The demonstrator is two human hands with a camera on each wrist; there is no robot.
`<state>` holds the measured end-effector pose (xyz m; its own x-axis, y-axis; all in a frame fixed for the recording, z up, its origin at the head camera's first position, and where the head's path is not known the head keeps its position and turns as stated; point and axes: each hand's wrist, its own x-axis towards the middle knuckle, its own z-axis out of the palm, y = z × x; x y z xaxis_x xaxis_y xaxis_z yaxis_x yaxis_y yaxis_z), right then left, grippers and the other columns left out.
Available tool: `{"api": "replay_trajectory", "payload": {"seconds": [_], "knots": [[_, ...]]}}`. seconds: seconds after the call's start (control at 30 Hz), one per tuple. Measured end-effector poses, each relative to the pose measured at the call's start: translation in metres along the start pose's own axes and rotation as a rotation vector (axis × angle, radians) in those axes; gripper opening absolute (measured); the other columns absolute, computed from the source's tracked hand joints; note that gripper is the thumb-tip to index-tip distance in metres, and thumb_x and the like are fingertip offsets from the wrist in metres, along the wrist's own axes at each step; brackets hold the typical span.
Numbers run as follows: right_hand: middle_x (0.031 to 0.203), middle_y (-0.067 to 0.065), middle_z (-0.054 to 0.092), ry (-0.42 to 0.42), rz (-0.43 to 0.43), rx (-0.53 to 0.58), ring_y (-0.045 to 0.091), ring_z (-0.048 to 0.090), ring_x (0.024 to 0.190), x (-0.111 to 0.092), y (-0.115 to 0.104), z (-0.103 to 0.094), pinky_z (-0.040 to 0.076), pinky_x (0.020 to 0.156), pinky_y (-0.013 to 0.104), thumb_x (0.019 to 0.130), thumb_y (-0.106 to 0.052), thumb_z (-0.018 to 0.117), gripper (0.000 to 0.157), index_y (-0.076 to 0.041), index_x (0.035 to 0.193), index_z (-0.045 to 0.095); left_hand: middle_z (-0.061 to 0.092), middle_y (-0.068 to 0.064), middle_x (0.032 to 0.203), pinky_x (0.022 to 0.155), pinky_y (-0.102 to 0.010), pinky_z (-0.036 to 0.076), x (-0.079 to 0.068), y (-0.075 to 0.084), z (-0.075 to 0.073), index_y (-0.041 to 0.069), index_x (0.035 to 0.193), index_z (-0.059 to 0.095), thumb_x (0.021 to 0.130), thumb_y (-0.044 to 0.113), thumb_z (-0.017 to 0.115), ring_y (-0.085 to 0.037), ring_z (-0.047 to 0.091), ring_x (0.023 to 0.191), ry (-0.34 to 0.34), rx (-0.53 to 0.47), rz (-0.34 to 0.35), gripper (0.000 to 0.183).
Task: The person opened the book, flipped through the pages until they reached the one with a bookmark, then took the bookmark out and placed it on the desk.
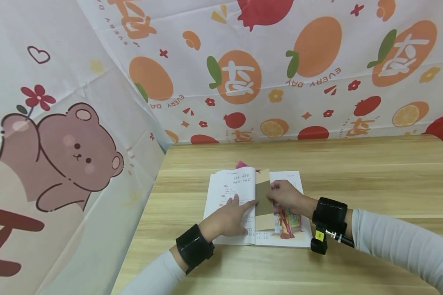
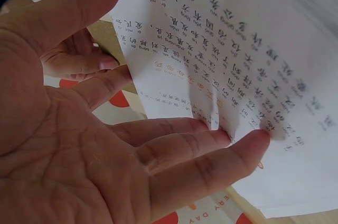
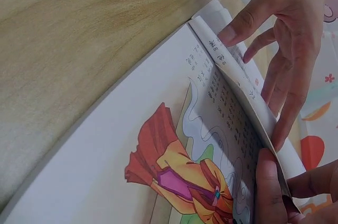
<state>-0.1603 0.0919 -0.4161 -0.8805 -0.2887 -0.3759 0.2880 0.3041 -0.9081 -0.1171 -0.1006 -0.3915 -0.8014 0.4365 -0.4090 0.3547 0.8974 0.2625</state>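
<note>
An open book with printed text lies on the table, a coloured picture of robed figures on its right page. Along the inner part of that page stands a tan and brown card bookmark, close to the spine. My right hand pinches the bookmark's right edge between thumb and fingers; in the right wrist view it appears nearly edge-on. Spread over the left page, my left hand has its fingers extended, the index fingertip at the bookmark's left edge. The left wrist view shows those fingertips against the page.
A pink tassel shows just beyond the book's far edge. The wooden table runs back to a fruit-patterned cloth, and a cloth with a bear hangs on the left. Black bands wrap both wrists.
</note>
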Motion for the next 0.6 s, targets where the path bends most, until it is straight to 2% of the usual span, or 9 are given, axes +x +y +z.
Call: {"api": "replay_trajectory", "payload": {"seconds": [0.17, 0.3, 0.37, 0.53, 0.6], "knots": [[0.087, 0.016, 0.057, 0.018, -0.022, -0.022, 0.02, 0.059, 0.069, 0.0, 0.004, -0.005, 0.054, 0.049, 0.026, 0.084, -0.005, 0.048, 0.023, 0.007, 0.102, 0.052, 0.027, -0.031, 0.142, 0.093, -0.057, 0.04, 0.0, 0.0, 0.002, 0.031, 0.141, 0.029, 0.072, 0.026, 0.072, -0.043, 0.025, 0.125, 0.009, 0.0, 0.014, 0.081], [0.096, 0.024, 0.06, 0.024, -0.045, -0.011, 0.025, 0.061, 0.077, 0.0, 0.007, -0.017, 0.057, 0.057, 0.034, 0.084, -0.004, 0.047, 0.027, 0.008, 0.107, 0.05, 0.027, -0.032, 0.141, 0.091, -0.055, 0.043, -0.001, 0.0, 0.004, 0.03, 0.14, 0.03, 0.073, 0.024, 0.07, -0.043, 0.026, 0.125, 0.017, 0.003, 0.029, 0.079], [0.099, 0.026, 0.06, 0.038, -0.066, -0.022, 0.026, 0.061, 0.079, 0.002, 0.008, -0.026, 0.057, 0.057, 0.035, 0.083, -0.003, 0.047, 0.029, 0.008, 0.11, 0.049, 0.027, -0.032, 0.141, 0.09, -0.055, 0.044, -0.001, 0.0, 0.005, 0.03, 0.14, 0.03, 0.073, 0.023, 0.07, -0.043, 0.027, 0.125, 0.022, 0.0, 0.034, 0.079], [0.101, 0.027, 0.061, 0.063, -0.094, -0.036, 0.022, 0.06, 0.073, 0.006, 0.009, -0.06, 0.051, 0.05, 0.028, 0.084, -0.005, 0.047, 0.037, 0.004, 0.12, 0.045, 0.027, -0.033, 0.141, 0.092, -0.055, 0.042, -0.002, -0.001, 0.006, 0.029, 0.141, 0.03, 0.074, 0.021, 0.069, -0.043, 0.026, 0.124, 0.03, 0.0, 0.045, 0.078], [0.107, 0.03, 0.058, 0.057, -0.087, -0.002, 0.023, 0.06, 0.076, 0.007, 0.006, -0.077, 0.054, 0.055, 0.029, 0.085, -0.005, 0.046, 0.042, 0.004, 0.126, 0.04, 0.027, -0.034, 0.14, 0.092, -0.055, 0.042, -0.002, -0.003, 0.006, 0.028, 0.141, 0.03, 0.073, 0.021, 0.069, -0.044, 0.027, 0.124, 0.035, 0.005, 0.05, 0.078]]}}
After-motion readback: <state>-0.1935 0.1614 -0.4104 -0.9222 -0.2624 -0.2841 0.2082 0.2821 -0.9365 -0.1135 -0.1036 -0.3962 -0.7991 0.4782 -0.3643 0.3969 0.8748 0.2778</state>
